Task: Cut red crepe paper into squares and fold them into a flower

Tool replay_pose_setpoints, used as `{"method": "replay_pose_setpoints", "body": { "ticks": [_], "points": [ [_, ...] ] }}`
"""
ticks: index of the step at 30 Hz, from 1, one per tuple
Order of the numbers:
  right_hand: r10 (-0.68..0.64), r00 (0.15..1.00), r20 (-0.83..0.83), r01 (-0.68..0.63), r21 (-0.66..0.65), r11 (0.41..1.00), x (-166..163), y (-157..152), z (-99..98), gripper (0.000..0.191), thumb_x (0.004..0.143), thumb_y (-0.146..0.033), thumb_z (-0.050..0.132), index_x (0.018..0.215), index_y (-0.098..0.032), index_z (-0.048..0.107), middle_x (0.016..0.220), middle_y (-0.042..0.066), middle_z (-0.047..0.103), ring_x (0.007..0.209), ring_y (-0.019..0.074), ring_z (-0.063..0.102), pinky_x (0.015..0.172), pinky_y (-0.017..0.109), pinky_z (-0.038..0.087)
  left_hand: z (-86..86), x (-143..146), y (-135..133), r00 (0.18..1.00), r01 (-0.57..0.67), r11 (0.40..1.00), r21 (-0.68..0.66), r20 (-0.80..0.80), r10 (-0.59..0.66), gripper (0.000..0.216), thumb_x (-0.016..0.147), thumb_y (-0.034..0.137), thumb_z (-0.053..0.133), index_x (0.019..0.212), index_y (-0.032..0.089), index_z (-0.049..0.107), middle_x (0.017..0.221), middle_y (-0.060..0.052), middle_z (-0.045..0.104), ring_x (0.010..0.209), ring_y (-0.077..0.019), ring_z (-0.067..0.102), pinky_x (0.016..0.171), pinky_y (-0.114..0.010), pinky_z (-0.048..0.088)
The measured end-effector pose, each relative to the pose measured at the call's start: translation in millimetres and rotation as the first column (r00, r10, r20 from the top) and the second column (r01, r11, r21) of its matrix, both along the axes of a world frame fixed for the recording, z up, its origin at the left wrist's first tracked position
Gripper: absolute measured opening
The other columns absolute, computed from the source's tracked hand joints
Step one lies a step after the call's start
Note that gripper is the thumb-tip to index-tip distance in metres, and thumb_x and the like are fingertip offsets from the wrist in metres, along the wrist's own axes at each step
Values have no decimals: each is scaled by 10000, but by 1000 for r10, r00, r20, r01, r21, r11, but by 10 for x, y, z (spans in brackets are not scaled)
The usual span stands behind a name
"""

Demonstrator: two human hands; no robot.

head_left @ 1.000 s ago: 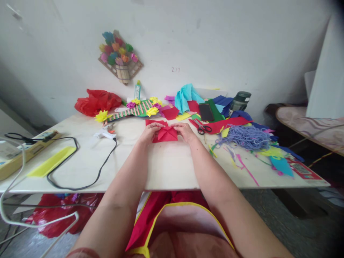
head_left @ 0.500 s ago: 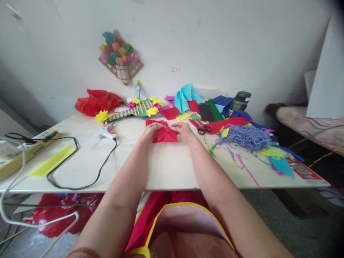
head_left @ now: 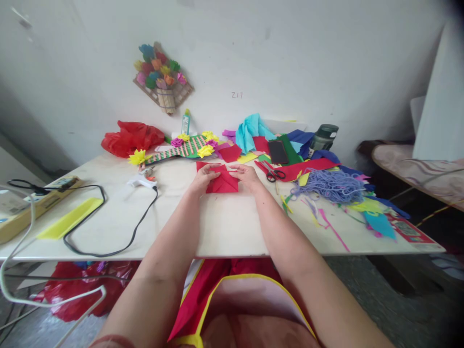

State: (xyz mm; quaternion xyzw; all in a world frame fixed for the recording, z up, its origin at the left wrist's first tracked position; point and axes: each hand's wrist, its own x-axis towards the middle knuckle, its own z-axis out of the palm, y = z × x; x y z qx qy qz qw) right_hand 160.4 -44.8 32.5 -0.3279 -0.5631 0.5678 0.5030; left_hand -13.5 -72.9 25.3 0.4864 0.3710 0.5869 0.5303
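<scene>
A red square of crepe paper (head_left: 225, 184) with creases across it lies in front of me at mid-table. My left hand (head_left: 206, 178) has its fingers closed on the paper's left side, thumb on top. On the upper right edge, my right hand (head_left: 244, 175) pinches the same paper between thumb and fingers. More red paper (head_left: 201, 166) shows behind my left hand, partly covered by it. A pair of scissors (head_left: 272, 172) with black handles rests to the right of my right hand.
To the left lie a white glue gun (head_left: 142, 182) with a black cord and a yellow strip (head_left: 70, 218). A flower-trimmed green craft piece (head_left: 177, 152) sits behind. On the right are a phone (head_left: 278, 152), purple yarn (head_left: 331, 185) and a dark bottle (head_left: 324, 137).
My left thumb and fingers have shifted slightly right over the red paper. My right fingers have moved a little at its upper edge. The other things stay put.
</scene>
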Motion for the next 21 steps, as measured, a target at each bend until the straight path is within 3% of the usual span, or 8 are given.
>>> {"method": "replay_pose_setpoints", "body": {
  "ticks": [10,15,21],
  "points": [
    [-10,1000,5,10,-2,1000,-37,-61,53,339,526,-154,728,860,-137,679,704,16,669,629,123,593,603,257,475,-21,31,24,1000,-7,1000,-6,-8,7,632,488,187,817,1079,124,601,681,-25,648,631,-152,623,620,-271,493],
    [-17,998,55,15,29,999,-19,-33,22,360,579,-383,715,842,-140,677,697,14,638,623,126,561,563,250,437,-23,28,28,998,-34,998,47,-45,36,637,490,190,814,1088,136,599,657,-3,627,615,-138,610,618,-264,492],
    [-99,978,183,90,56,994,6,-5,-12,410,608,-552,644,579,-153,554,499,-32,464,504,97,425,475,233,323,9,54,-10,994,-13,996,89,-107,22,650,511,201,802,1124,148,593,600,31,579,556,-101,567,567,-224,465]
  ]
}}
